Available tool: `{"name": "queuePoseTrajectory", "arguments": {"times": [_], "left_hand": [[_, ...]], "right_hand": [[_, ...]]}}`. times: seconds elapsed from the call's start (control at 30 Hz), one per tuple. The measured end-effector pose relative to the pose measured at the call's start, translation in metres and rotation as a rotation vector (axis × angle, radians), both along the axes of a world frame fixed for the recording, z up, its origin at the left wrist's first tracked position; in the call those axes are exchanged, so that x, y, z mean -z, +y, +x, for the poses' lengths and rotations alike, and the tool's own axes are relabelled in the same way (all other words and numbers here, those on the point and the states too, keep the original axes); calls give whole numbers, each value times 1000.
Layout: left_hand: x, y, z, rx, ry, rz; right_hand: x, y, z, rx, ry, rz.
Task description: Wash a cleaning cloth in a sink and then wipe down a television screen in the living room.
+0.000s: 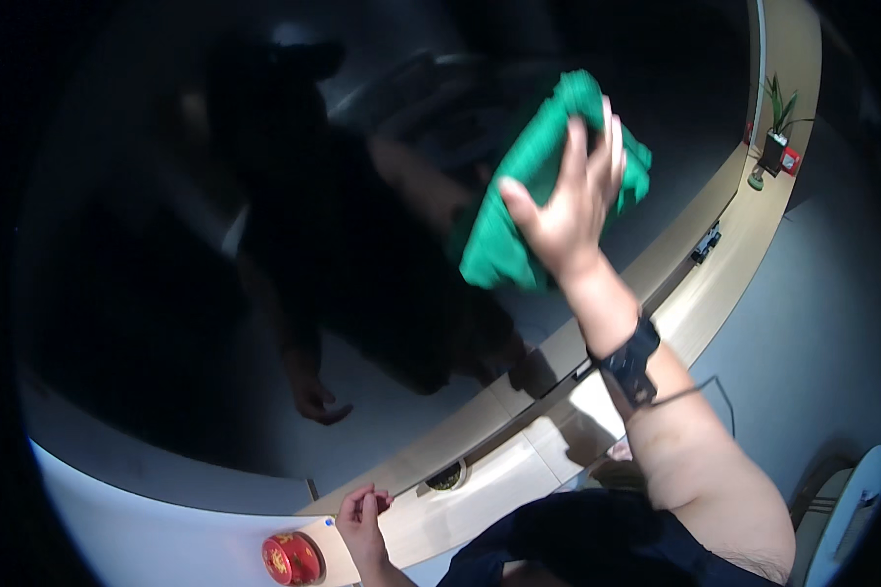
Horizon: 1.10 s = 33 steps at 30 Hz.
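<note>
My right hand (576, 198), fingers spread, lies over a green cloth (510, 213) on a large dark glossy screen (382, 308). The cloth is bunched beneath the palm and hangs out on both sides of the fingers. A black device with a thin cable is strapped round my right forearm. Low in the view, my left hand (365, 517) is raised near the lower edge of the screen, fingers loosely curled, with nothing visible in it. The screen reflects a person in dark clothes.
A pale wooden shelf (484, 480) runs below the screen. On it are a red tin (292, 559), a round bowl (446, 477) of plants, a small dark model vehicle (707, 243) and a potted plant (774, 150). A pale chair (852, 513) stands at lower right.
</note>
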State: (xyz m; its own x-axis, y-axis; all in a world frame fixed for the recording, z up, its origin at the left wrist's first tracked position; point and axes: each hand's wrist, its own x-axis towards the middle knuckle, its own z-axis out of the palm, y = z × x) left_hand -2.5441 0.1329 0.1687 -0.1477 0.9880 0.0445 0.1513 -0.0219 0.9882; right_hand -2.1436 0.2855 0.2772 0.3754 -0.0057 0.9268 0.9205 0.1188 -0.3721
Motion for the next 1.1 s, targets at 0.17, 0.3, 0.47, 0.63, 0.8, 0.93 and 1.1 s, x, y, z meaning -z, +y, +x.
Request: {"name": "queuePoseTrajectory", "arguments": {"times": [0.17,0.3,0.47,0.63,0.8,0.93,1.1], "left_hand": [[1,-6,3,-60,112,-36],[-33,-21,24,-50,374,-146],[-31,-35,8,-98,273,-204],[-78,-36,79,-69,597,-186],[-73,-47,78,-71,479,-184],[-57,-43,56,-77,467,-128],[-42,-45,49,-43,431,-149]], "right_hand": [[165,-10,-9,-60,295,-148],[295,-5,-33,-107,741,-218],[431,12,-53,88,1705,-147],[476,6,-66,-88,1863,-135],[480,-4,-49,-165,1878,-85],[471,8,-7,-237,1775,77],[426,29,88,-365,1550,321]]}}
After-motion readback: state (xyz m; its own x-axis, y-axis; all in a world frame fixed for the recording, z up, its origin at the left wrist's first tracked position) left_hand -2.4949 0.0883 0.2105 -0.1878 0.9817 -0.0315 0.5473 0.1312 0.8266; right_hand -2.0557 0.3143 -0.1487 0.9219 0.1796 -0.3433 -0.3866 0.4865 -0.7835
